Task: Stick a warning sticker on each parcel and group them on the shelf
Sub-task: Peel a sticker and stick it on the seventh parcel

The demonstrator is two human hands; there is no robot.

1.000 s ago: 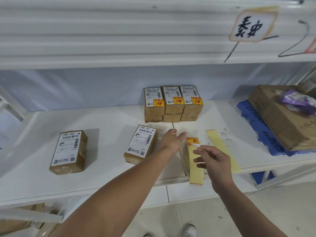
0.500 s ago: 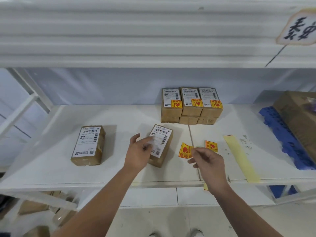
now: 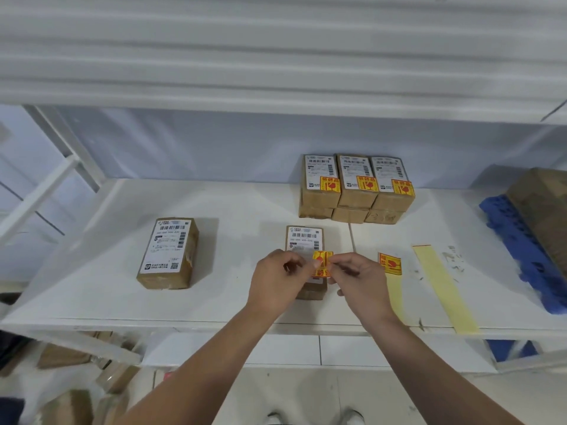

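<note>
A small brown parcel (image 3: 303,239) with a white label lies mid-shelf, its near end hidden by my hands. Just above it I hold a yellow-and-red warning sticker (image 3: 322,261): my left hand (image 3: 279,280) pinches its left edge, my right hand (image 3: 357,280) pinches its right edge. Another parcel (image 3: 168,253) without a sticker lies to the left. At the back stands a group of stickered parcels (image 3: 357,187), stacked two high. One more sticker (image 3: 390,264) sits on its yellow backing strip to the right.
An empty yellow backing strip (image 3: 445,286) lies on the white shelf (image 3: 92,271), reaching its front edge. A blue pallet (image 3: 521,250) with a large carton (image 3: 543,210) fills the right end. More boxes (image 3: 70,403) lie on the floor below left.
My left hand left the middle parcel's label and came to the sticker. My right hand carried the peeled sticker leftward over that parcel. Both hands now pinch it.
</note>
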